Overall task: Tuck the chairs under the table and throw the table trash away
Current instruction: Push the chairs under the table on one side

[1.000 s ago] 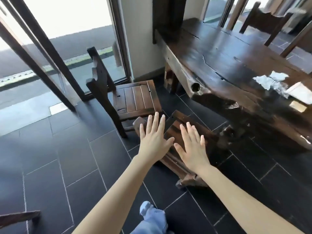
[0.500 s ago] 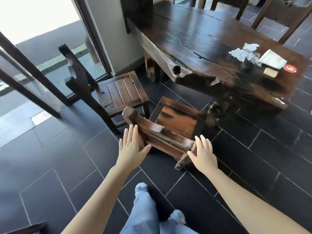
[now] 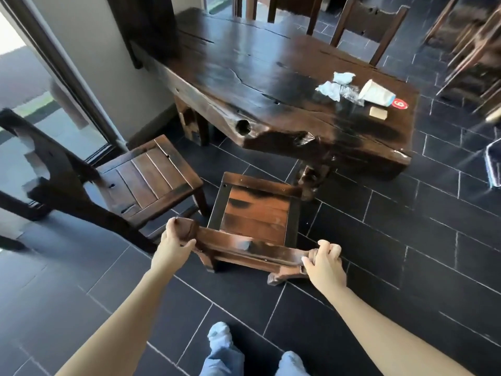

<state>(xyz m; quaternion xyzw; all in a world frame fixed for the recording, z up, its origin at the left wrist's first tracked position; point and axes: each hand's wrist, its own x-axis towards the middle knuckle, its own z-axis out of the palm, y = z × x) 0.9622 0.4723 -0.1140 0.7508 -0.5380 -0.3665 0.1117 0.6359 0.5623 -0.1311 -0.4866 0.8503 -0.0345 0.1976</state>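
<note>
My left hand [image 3: 176,240] and right hand [image 3: 324,260] now grip the two ends of the chair [image 3: 257,213]'s top rail; half a second ago the fingers were spread. The chair's seat faces the table [image 3: 244,77]. Beyond, a paper cup [image 3: 376,93] lies tipped beside crumpled tissues [image 3: 336,85]; I cannot tell its contents.

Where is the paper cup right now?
In the head view, the paper cup lies on its side at the right end of the table, between crumpled tissues and a red sticker.
</note>
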